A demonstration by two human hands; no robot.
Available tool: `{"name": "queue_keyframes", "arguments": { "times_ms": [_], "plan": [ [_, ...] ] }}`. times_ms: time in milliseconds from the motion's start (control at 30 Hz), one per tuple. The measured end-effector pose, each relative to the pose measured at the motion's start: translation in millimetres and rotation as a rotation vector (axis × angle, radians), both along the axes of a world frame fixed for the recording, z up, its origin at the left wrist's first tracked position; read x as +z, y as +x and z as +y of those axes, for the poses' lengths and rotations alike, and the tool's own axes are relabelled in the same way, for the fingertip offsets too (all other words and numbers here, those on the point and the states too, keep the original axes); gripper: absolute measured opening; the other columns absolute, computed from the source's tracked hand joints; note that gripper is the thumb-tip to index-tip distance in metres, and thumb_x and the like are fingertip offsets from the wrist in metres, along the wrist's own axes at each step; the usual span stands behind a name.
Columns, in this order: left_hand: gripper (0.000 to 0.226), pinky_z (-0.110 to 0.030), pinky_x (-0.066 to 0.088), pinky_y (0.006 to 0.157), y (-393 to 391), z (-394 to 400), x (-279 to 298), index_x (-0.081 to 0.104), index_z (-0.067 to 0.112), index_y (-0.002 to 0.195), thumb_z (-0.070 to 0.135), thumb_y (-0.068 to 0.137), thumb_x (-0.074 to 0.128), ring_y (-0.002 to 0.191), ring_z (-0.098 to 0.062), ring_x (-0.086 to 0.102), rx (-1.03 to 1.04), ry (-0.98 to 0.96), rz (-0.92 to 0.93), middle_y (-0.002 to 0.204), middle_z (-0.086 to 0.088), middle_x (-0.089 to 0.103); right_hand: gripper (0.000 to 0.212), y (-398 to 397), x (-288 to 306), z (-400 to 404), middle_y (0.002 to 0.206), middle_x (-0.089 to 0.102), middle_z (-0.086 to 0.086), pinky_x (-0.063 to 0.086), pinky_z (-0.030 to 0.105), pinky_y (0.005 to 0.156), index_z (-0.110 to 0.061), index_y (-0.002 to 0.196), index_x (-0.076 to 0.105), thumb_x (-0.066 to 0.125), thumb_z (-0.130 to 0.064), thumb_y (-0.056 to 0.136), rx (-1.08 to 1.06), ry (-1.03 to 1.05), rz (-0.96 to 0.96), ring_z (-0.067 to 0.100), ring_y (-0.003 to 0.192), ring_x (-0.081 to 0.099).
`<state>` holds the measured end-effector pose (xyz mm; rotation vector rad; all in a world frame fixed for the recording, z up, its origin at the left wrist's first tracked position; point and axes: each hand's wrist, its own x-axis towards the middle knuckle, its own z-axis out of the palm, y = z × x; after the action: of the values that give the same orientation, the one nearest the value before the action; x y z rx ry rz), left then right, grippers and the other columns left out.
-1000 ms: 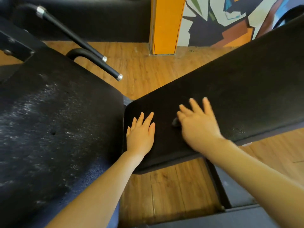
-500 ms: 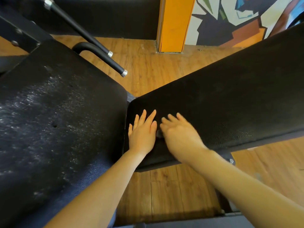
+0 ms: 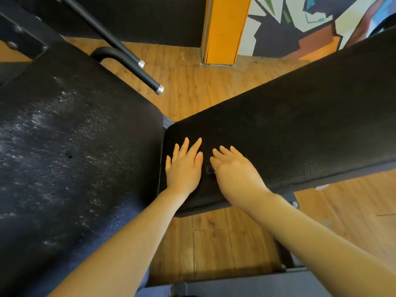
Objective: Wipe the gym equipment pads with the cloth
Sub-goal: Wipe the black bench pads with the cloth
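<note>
Our left hand [image 3: 184, 168] lies flat near the end of the long black textured bench pad [image 3: 289, 136]; right hand [image 3: 233, 172] presses a barely-visible dark cloth [image 3: 209, 169]. Pad stretches away up-right, so the right hand's nearer.

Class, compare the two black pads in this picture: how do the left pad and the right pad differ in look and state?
The left pad is flecked with pale marks; the right pad looks evenly dark. The left pad has no hand on it; the left hand and right hand rest on the right pad. Both are black and textured.
</note>
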<state>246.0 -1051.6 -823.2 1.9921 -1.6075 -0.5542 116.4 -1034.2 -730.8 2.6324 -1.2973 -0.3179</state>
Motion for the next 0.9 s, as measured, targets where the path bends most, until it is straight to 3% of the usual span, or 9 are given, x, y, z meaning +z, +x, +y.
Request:
{"name": "queue_keyframes", "arguments": {
  "times_ms": [200,300,367,433,500,600,733,800,900],
  "plan": [
    [0.046,-0.051,0.009,0.119,1.0,0.7,-2.3,0.020,0.041,0.151,0.041,0.105,0.023,0.149,-0.022,0.004,0.001,-0.044,-0.013,0.162,0.003,0.014,0.045,-82.4,48.2,-34.6,0.150,0.036,0.014,0.013,0.038,0.118,-0.006,0.140,0.043,0.048,-0.011,0.096,-0.136,-0.151,-0.071,0.027,0.142,0.028],
    [0.046,-0.051,0.009,0.119,-0.8,0.0,-3.4,0.021,0.040,0.151,0.040,0.104,0.024,0.149,-0.022,0.005,0.017,-0.060,-0.022,0.162,0.003,0.015,0.038,-69.8,26.6,-18.2,0.127,0.059,0.025,0.034,0.049,0.107,0.004,0.117,0.063,0.068,0.000,0.079,-0.094,-0.165,-0.114,0.039,0.124,0.051],
    [0.046,-0.051,0.010,0.119,-0.8,-0.5,-4.0,0.021,0.040,0.151,0.040,0.104,0.024,0.149,-0.023,0.006,0.022,-0.058,-0.032,0.162,0.003,0.015,0.039,-43.7,6.6,4.3,0.132,0.054,0.025,0.030,0.049,0.110,0.005,0.121,0.059,0.063,-0.004,0.083,-0.030,-0.112,-0.131,0.039,0.129,0.046],
    [0.046,-0.051,0.009,0.119,-0.7,-0.8,-3.7,0.020,0.040,0.151,0.041,0.105,0.023,0.149,-0.022,0.005,0.018,-0.046,-0.030,0.162,0.002,0.015,0.050,-22.5,-7.3,20.4,0.153,0.029,0.019,0.011,0.043,0.118,0.000,0.142,0.038,0.049,-0.013,0.095,0.020,-0.038,-0.112,0.032,0.144,0.022],
    [0.047,-0.051,0.008,0.119,-0.1,-0.3,-3.7,0.020,0.040,0.151,0.041,0.105,0.023,0.149,-0.022,0.005,0.012,-0.042,-0.024,0.162,0.002,0.014,0.058,-14.5,-3.5,24.2,0.158,0.015,0.015,0.001,0.038,0.119,-0.005,0.149,0.023,0.046,-0.017,0.097,0.014,0.018,-0.070,0.028,0.147,0.008],
    [0.047,-0.051,0.008,0.119,1.4,-1.1,-4.1,0.021,0.040,0.151,0.041,0.105,0.024,0.149,-0.023,0.005,0.005,-0.048,-0.009,0.162,0.002,0.015,0.064,-39.0,21.0,2.9,0.155,0.023,0.012,0.006,0.037,0.118,-0.007,0.146,0.029,0.056,-0.025,0.091,-0.032,-0.012,0.002,0.026,0.145,0.017],
    [0.046,-0.051,0.008,0.119,0.4,-1.6,-6.2,0.021,0.040,0.151,0.041,0.105,0.024,0.149,-0.023,0.005,0.005,-0.050,-0.012,0.162,0.002,0.015,0.034,-103.3,59.8,-41.8,0.132,0.051,0.026,0.028,0.051,0.109,0.002,0.125,0.055,0.048,-0.001,0.092,-0.173,-0.263,-0.109,0.040,0.127,0.045],
    [0.047,-0.051,0.008,0.119,-1.6,-1.4,-5.9,0.020,0.040,0.151,0.041,0.105,0.024,0.149,-0.023,0.005,0.012,-0.052,-0.022,0.162,0.002,0.015,0.033,-110.8,64.5,-48.4,0.135,0.050,0.027,0.026,0.049,0.110,0.005,0.126,0.055,0.048,-0.003,0.095,-0.259,-0.245,-0.132,0.040,0.129,0.043],
    [0.047,-0.051,0.008,0.119,-2.0,-1.3,-4.8,0.019,0.041,0.151,0.041,0.105,0.024,0.149,-0.023,0.004,0.021,-0.047,-0.022,0.162,0.003,0.014,0.031,-60.5,32.1,-31.1,0.133,0.051,0.017,0.030,0.043,0.108,-0.003,0.124,0.055,0.046,-0.010,0.095,-0.166,-0.172,-0.170,0.034,0.126,0.044]
  ]
}}
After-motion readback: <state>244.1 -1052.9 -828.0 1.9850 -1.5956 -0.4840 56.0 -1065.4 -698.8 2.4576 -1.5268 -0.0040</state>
